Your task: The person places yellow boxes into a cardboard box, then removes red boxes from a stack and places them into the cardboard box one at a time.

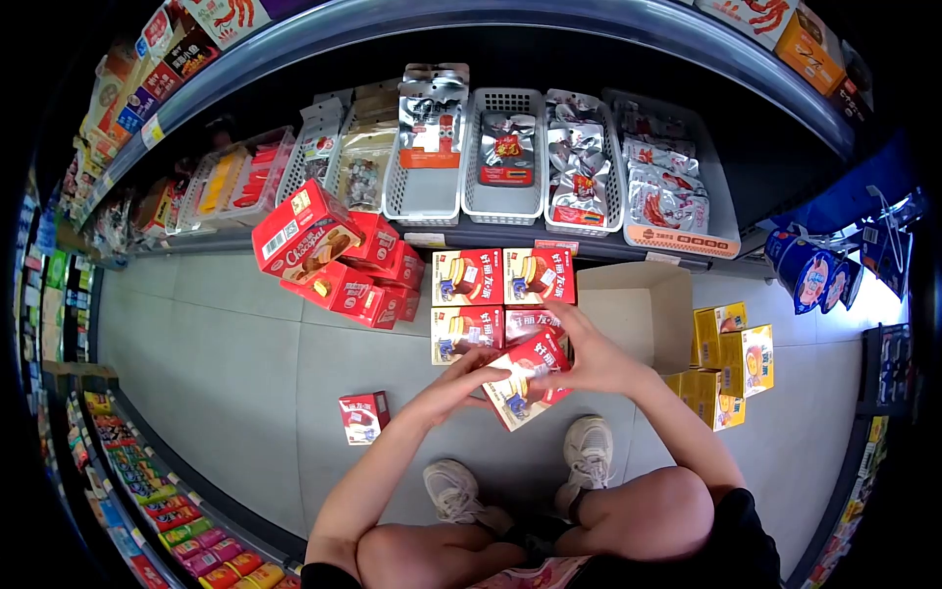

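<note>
Between my two hands is a tilted red-and-white snack pie box (pixel 523 396), with a picture of the cakes on its face. My left hand (pixel 454 388) grips its left side, thumb across the front and some fingers hidden behind. My right hand (pixel 592 355) holds its upper right part, thumb on the face and a finger reaching past the top corner. Just beyond are matching boxes (pixel 468 278) in a block, one partly covered by the held box. Apart on the floor at left lies another red-and-white box (pixel 364 418).
Red Chocopai boxes (pixel 339 257) are piled at left. An open cardboard carton (pixel 638 309) stands at right, with yellow boxes (pixel 731 363) beside it. Ahead, a low shelf carries white baskets (pixel 424 196) of packaged snacks. My shoes (pixel 589 447) are close to the held box.
</note>
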Motion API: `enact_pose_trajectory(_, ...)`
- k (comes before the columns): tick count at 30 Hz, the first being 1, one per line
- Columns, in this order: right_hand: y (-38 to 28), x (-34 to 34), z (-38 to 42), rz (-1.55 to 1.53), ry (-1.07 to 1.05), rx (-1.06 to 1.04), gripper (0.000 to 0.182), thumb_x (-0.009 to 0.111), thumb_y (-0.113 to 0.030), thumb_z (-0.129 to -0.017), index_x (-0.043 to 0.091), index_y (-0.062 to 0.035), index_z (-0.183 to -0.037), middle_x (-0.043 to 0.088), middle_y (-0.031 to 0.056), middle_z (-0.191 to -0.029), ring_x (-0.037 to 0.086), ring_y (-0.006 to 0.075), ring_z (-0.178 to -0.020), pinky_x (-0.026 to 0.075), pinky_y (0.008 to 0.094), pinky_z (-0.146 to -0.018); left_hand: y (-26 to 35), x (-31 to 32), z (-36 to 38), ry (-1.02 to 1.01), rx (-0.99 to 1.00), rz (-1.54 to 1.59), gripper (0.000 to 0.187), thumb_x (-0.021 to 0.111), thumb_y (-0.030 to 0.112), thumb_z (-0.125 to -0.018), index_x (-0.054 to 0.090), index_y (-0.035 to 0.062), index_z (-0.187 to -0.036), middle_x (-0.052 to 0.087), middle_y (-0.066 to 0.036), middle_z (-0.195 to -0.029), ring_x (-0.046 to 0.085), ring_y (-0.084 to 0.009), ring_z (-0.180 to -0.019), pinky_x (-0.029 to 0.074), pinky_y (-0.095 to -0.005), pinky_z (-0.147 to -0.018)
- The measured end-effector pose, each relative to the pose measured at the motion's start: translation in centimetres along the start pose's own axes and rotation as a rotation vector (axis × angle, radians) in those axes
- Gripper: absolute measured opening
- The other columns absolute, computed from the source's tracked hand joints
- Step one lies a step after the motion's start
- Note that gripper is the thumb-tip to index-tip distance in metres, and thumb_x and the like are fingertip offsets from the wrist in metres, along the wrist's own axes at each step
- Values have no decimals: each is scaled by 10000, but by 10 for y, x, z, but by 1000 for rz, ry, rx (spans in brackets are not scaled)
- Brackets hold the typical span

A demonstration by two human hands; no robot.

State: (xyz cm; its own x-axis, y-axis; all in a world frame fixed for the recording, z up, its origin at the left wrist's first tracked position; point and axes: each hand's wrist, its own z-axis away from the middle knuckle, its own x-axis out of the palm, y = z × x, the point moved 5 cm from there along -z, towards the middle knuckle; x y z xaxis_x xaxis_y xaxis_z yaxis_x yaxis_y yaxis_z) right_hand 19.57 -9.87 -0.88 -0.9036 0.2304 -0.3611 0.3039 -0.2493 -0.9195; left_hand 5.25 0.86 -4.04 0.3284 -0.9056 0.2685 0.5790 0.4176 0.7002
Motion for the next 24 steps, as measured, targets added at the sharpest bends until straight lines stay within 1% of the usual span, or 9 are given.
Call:
enact_pose_trajectory(2,-19,5,7,567,-43,-233,904,690,-404,-598,228,11,-1254,318,188,-1231,300,286,-1165,247,398,-965,1,2,-3,8,-29,-40,561,573,341,-724,366,60,-1163,418,-78,-1117,434,-174,-1044,425,-351,-798)
enact_pose_trajectory(3,-19,11,10,570,-82,-249,932,716,-393,-543,248,-5,-1248,334,165,-1219,280,299,-1167,198,427,-981,-1,3,-4,19,-58,-80,597,575,373,-715,368,52,-1173,420,-88,-1120,423,-177,-1059,425,-348,-792)
enact_pose_trajectory(6,-23,22,16,659,-144,-334,942,729,-379,-502,268,-10,-1236,351,158,-1197,303,289,-1152,214,413,-975,-2,6,-12,29,-38,-142,641,578,393,-704,356,39,-1189,420,-103,-1131,392,-180,-1094,424,-348,-794)
enact_pose_trajectory(10,-23,24,14,716,-102,-333,838,703,-273,-525,298,5,-1205,376,168,-1147,345,296,-1099,252,392,-958,3,8,-14,47,-49,-155,608,562,411,-721,368,58,-1178,430,-104,-1105,408,-180,-1068,429,-343,-780)
enact_pose_trajectory(14,-14,17,8,628,44,-277,793,681,-232,-537,305,20,-1187,378,179,-1132,360,310,-1072,266,395,-954,13,-12,-20,244,158,-85,422,518,396,-779,436,93,-1061,474,-73,-962,459,-161,-941,443,-317,-706)
enact_pose_trajectory(16,-12,12,2,647,146,-251,799,682,-214,-525,299,20,-1187,362,179,-1119,331,353,-1083,313,405,-915,19,-37,-18,481,304,-5,346,538,335,-789,458,76,-1004,516,-48,-904,498,-128,-828,436,-262,-605)
enact_pose_trajectory(17,-10,12,-1,667,142,-242,795,678,-209,-529,297,25,-1186,358,180,-1125,343,345,-1073,317,395,-914,22,-45,-12,592,414,-42,246,533,245,-799,465,58,-942,512,-39,-864,481,-114,-823,418,-254,-622)
enact_pose_trajectory(20,1,17,-5,698,146,-237,795,678,-209,-530,297,24,-1188,358,179,-1123,354,340,-1059,320,393,-911,17,-63,-9,813,547,-229,254,542,202,-785,458,41,-962,504,-46,-844,474,-126,-839,402,-245,-660)
enact_pose_trajectory(24,5,17,-7,700,127,-165,774,668,-230,-550,303,37,-1178,372,194,-1129,369,329,-1062,274,401,-952,2,-72,-13,903,596,-367,295,537,168,-781,441,17,-1016,507,-72,-901,480,-153,-873,399,-261,-708)
